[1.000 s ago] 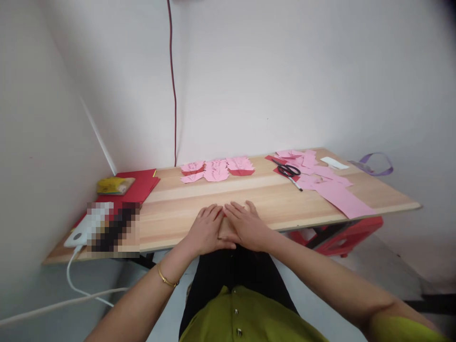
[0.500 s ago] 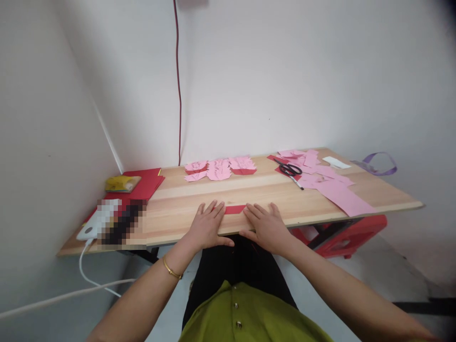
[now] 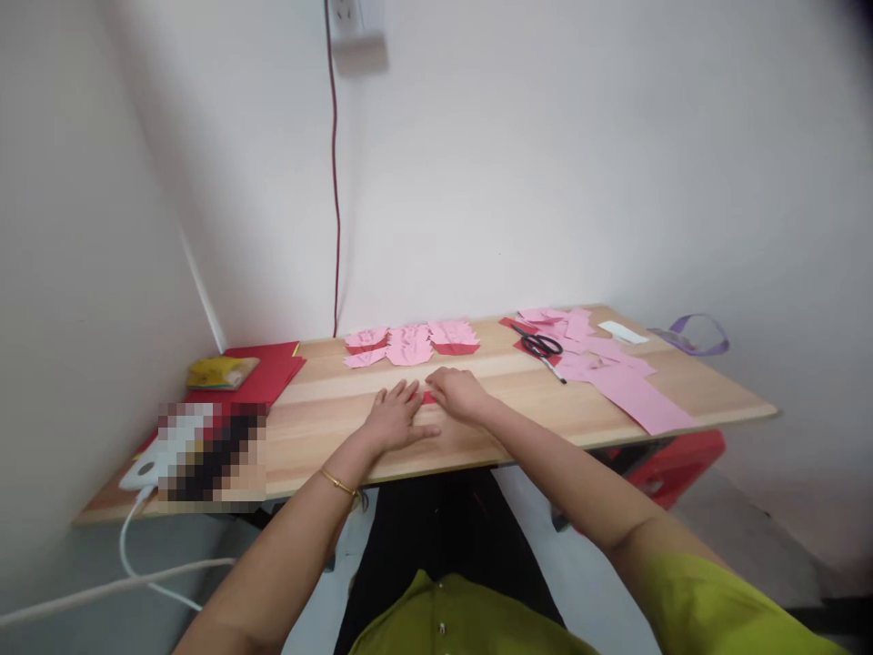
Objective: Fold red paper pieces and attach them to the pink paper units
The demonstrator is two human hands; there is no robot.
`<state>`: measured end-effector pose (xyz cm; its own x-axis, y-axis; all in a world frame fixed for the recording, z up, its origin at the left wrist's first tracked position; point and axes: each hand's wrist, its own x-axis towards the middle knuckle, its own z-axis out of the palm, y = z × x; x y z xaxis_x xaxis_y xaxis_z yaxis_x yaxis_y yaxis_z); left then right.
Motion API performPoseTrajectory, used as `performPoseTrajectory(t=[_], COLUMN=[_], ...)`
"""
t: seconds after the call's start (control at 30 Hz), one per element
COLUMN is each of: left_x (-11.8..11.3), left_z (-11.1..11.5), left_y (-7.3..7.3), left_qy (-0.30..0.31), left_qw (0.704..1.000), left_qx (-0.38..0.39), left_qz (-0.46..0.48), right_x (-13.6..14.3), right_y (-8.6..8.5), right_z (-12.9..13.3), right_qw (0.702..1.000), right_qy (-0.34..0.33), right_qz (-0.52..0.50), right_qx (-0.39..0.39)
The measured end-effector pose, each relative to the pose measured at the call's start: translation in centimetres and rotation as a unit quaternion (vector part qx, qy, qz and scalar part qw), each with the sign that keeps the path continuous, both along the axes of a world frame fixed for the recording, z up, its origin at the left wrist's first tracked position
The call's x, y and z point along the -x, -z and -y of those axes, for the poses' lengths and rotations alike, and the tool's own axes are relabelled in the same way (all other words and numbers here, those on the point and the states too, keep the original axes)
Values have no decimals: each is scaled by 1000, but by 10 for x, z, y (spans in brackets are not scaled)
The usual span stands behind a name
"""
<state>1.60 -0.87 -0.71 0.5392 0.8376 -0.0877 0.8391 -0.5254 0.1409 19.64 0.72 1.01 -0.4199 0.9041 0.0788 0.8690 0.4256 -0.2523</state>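
A small piece of red paper (image 3: 428, 398) lies on the wooden table, mostly hidden under my hands. My left hand (image 3: 396, 420) rests flat over its left part, fingers spread and thumb pointing right. My right hand (image 3: 460, 394) is closed at the paper's right part, the fingers bent and pressed together at its far edge. Exactly how these fingertips grip the paper is hard to see. Behind my hands lie several pink paper cutouts (image 3: 409, 344) with jagged edges and pencil marks, two of them backed by red.
Black scissors (image 3: 541, 345) and a pen (image 3: 554, 369) lie at the right among pink paper scraps (image 3: 637, 391). Red sheets (image 3: 273, 368) with a yellow packet (image 3: 216, 371) sit at the left, near a white power bank-like device (image 3: 140, 468) with a cable. A wall stands behind the table (image 3: 327, 428).
My right hand has moved left and away from me along the red paper, its fingers going from flat to bent. My left hand stays flat on the paper. The view has tilted up slightly.
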Motion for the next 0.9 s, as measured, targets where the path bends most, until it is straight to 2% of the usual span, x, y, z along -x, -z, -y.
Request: performPoseTrajectory(t=[0.1, 0.2, 0.43, 0.57, 0.63, 0.7, 0.73, 0.77, 0.83, 0.87, 0.9], left_x=[7, 9, 7, 4, 1, -5, -10, -15, -23, -24, -24], left_z=[-1, 0, -3, -20, -29, -27, -20, -8, 27, 48, 68], left_y=[5, 11, 16, 19, 19, 15, 14, 12, 14, 18, 25], left_qy=[-16, -22, -65, -138, -151, -181, -190, -179, -105, -34, 67], left_qw=[999, 996, 986, 971, 964, 943, 927, 914, 903, 912, 925], left_qx=[-7, -56, -44, -62, -58, -89, -132, -179, -234, -220, -175], left_qz=[31, 63, 144, 187, 212, 265, 296, 318, 345, 344, 331], right_x=[3, 7, 16, 6, -2, -9, -13, -17, -22, -24, -25], right_y=[-5, -12, -18, -6, 1, 6, 7, 8, 8, 8, 9], right_z=[-29, -47, -51, -54, -58, -65, -69, -72, -77, -79, -80], right_qw=[998, 994, 982, 978, 972, 966, 963, 958, 943, 934, 926], right_qy=[-14, -44, -84, -89, -80, -68, -59, -47, -22, -16, -13], right_qz=[6, 31, 83, -10, -82, -139, -167, -195, -253, -277, -298], right_qx=[59, 99, 147, 187, 204, 206, 205, 206, 216, 223, 231])
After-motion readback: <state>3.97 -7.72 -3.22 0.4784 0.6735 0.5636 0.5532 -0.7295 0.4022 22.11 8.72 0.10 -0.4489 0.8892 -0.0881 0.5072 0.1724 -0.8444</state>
